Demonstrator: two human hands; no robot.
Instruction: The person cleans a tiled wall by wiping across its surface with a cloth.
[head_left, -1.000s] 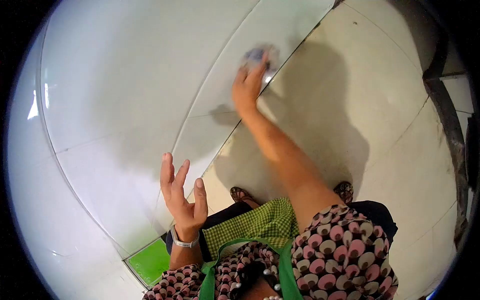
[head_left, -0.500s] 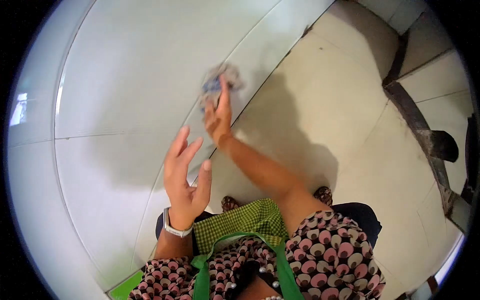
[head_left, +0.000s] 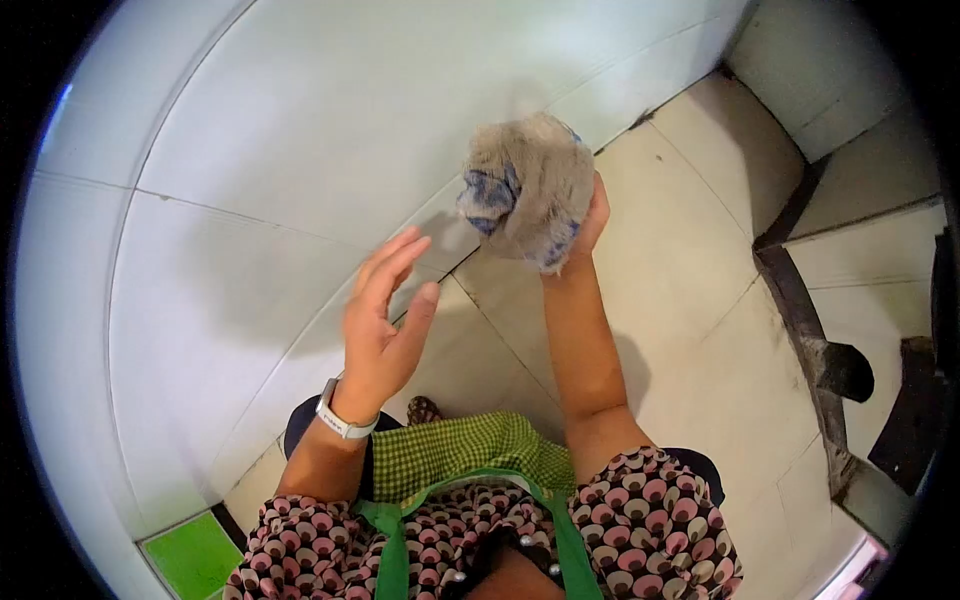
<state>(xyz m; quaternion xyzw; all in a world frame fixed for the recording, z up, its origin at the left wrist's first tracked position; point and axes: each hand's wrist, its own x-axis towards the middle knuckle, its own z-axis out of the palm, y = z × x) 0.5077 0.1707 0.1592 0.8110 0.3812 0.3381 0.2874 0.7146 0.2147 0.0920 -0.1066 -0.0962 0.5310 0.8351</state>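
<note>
A crumpled greyish-brown cloth (head_left: 545, 175) with blue patches is gripped in my right hand (head_left: 593, 220), raised in front of the white tiled wall. The cloth hides most of the fingers of that hand. My left hand (head_left: 385, 325) is held up near the foot of the wall, fingers stretched and thumb apart, with nothing in it. A white band (head_left: 343, 418) circles my left wrist.
The white tiled wall (head_left: 300, 120) rises on the left and meets the cream tiled floor (head_left: 700, 300). Dark metal legs (head_left: 800, 300) stand at the right. A green square (head_left: 192, 556) lies at the lower left, and a shoe (head_left: 423, 411) shows below me.
My right hand has drawn the cloth away from the wall, rightward and nearer to me, turning it toward the camera. My left hand stays raised, shifted slightly. The view has moved a little.
</note>
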